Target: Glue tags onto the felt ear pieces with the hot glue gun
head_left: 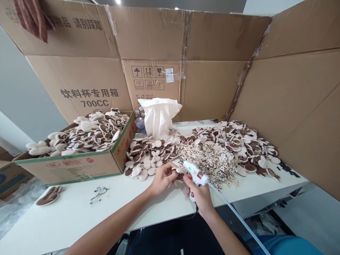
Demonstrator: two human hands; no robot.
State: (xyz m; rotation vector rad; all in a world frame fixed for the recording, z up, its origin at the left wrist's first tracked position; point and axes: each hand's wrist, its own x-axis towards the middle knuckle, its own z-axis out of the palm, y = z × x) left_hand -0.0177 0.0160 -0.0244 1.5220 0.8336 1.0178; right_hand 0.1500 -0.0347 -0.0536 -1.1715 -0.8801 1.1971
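In the middle of the head view, near the table's front, my left hand [165, 177] pinches a small brown-and-white plush piece [176, 170]. Part of that piece is hidden behind my fingers. My right hand [201, 196] is wrapped round a white hot glue gun [195, 171], whose tip points left and up. A long white glue stick [239, 219] runs out of its back toward the lower right. Just behind my hands lies a heap of cream-coloured cord loops [209, 161]. To its left is a pile of brown-and-white plush pieces [148, 157].
Left stands a cardboard box [79, 170] heaped with finished-looking plush pieces. One plush piece [50, 195] and dark scraps [98, 193] lie on the white table [117, 216]. A white bag [160, 118] stands behind; a larger plush pile [247, 145] is right. Cardboard walls [212, 88] enclose the back.
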